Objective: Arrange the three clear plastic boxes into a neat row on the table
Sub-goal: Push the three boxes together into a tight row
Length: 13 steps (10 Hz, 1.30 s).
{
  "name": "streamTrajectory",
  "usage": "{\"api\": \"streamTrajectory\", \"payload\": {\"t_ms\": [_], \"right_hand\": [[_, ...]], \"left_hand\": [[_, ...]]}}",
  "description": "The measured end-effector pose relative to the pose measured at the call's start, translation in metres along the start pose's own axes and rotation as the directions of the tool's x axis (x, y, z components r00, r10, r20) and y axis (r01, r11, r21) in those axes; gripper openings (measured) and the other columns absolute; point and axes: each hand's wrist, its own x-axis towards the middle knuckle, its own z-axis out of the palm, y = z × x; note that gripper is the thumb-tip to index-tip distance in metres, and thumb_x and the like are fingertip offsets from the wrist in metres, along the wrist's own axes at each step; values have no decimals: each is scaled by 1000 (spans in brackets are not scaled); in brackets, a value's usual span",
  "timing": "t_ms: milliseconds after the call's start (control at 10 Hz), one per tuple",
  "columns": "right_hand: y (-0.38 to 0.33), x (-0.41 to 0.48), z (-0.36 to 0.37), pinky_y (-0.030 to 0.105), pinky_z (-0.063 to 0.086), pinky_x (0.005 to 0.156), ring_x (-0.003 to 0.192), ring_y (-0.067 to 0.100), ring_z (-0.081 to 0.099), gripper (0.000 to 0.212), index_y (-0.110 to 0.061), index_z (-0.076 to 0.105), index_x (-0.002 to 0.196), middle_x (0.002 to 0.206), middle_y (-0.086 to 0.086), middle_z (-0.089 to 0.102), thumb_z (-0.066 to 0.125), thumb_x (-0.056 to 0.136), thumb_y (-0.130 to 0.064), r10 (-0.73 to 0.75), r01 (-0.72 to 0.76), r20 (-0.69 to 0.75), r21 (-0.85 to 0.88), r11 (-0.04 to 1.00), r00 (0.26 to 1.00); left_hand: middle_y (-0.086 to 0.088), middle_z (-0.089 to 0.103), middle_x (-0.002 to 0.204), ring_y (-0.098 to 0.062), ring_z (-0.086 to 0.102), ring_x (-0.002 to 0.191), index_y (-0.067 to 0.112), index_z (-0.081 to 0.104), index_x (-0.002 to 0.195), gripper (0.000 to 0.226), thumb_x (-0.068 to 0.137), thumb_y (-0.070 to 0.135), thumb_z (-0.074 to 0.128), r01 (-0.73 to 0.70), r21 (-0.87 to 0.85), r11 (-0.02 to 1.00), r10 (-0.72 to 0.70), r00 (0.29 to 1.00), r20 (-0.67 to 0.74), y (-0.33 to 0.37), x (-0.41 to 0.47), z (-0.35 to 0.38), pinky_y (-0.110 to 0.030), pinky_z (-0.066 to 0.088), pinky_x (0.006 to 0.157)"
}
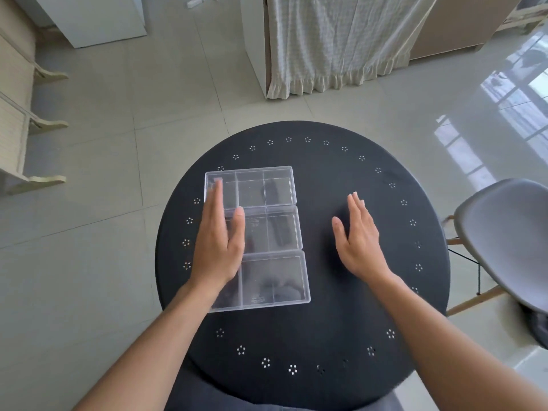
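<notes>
Pale glossy floor tiles (98, 137) all round, window light mirrored on them at right. Round black metal table (341, 307) filling the middle, ringed with small flower-shaped punched holes. Cream gingham curtain with a ruffled hem (335, 43) hanging at the far side. Grey moulded chair with wooden legs (504, 241) just beside the table's right edge. White slatted furniture (20, 120) along the left.

On the table's left half, three clear plastic boxes with inner dividers, lined up front to back, long sides touching: far box (261, 188), middle box (272, 232), near box (275, 280), each set slightly further right than the one behind.

Left hand (218, 241) flat and wide, fingers together, over the boxes' left ends, gripping nothing; contact unclear. Right hand (360, 238) likewise spread flat, empty, above bare tabletop, apart from the boxes' right ends.
</notes>
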Motion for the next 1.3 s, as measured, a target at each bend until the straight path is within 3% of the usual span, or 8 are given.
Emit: {"api": "streamTrajectory", "payload": {"t_ms": [200, 300, 400, 600, 800, 1100, 1200, 1300], "right_hand": [[68, 5, -24, 53, 6, 136, 170, 25, 2, 74, -15, 11, 175, 184, -2, 5, 29, 114, -53, 15, -3, 29, -374, 928, 999], [72, 0, -20, 51, 3, 136, 170, 18, -5, 73, -20, 3, 175, 184, -8, -3, 18, 114, -57, -2, 3, 3, -415, 910, 1000], [73, -1, -19, 50, 7, 136, 170, 15, 1, 70, -21, 9, 175, 184, -8, 4, 20, 114, -53, -23, 1, -46, -421, 907, 999], [83, 1, -17, 51, 12, 135, 170, 15, 5, 64, -22, 15, 175, 184, -8, 9, 25, 115, -44, -49, 14, -70, -432, 902, 996], [87, 3, -11, 51, 12, 135, 170, 15, 5, 65, -22, 17, 174, 184, -8, 9, 28, 114, -43, -50, 5, -96, -424, 905, 994], [89, 5, -10, 50, 9, 136, 170, 13, 6, 66, -22, 19, 174, 184, -8, 11, 31, 113, -44, -57, 4, -121, -400, 917, 991], [85, 5, -8, 50, 9, 136, 170, 14, 8, 66, -23, 22, 173, 183, -9, 15, 36, 112, -43, -47, -3, -132, -352, 936, 990], [71, 16, -26, 48, 8, 136, 168, 17, 16, 68, -26, 31, 169, 178, -10, 27, 53, 107, -45, 67, -74, -72, -100, 992, 995]], "left_hand": [[1, 10, 184, -14, 1, 170, 12, 11, 174, 67, 116, 35, 34, -281, 147, 949, 252, 949, 189, 43, -5, 62, -40, 11, 137], [-8, 10, 183, -23, 2, 171, 6, 12, 173, 67, 115, 33, 33, -402, 256, 879, 343, 906, 246, 60, -8, 104, -44, 14, 137], [-7, 4, 184, -23, -2, 171, 7, 7, 173, 67, 116, 35, 27, -386, 282, 878, 300, 904, 305, 74, -8, 153, -42, 8, 137], [-8, -13, 183, -28, -11, 170, 8, -3, 173, 67, 116, 36, 17, -164, 474, 865, 0, 945, 326, 68, -10, 230, -48, 9, 136], [-6, -4, 184, -26, -5, 170, 11, 4, 174, 67, 115, 38, 19, -166, 555, 815, 88, 982, 164, 58, -26, 246, -50, 8, 136], [-1, 4, 184, -21, -1, 171, 14, 12, 174, 66, 113, 36, 26, -158, 510, 845, 107, 986, 127, 55, -26, 246, -49, 10, 136], [0, 5, 184, -20, -2, 170, 15, 14, 174, 67, 113, 37, 28, -152, 498, 854, 109, 987, 116, 56, -24, 244, -49, 11, 136], [0, 5, 184, -20, -1, 170, 14, 15, 174, 67, 113, 36, 29, -148, 499, 854, 118, 989, 92, 59, -25, 242, -48, 11, 136]]}}
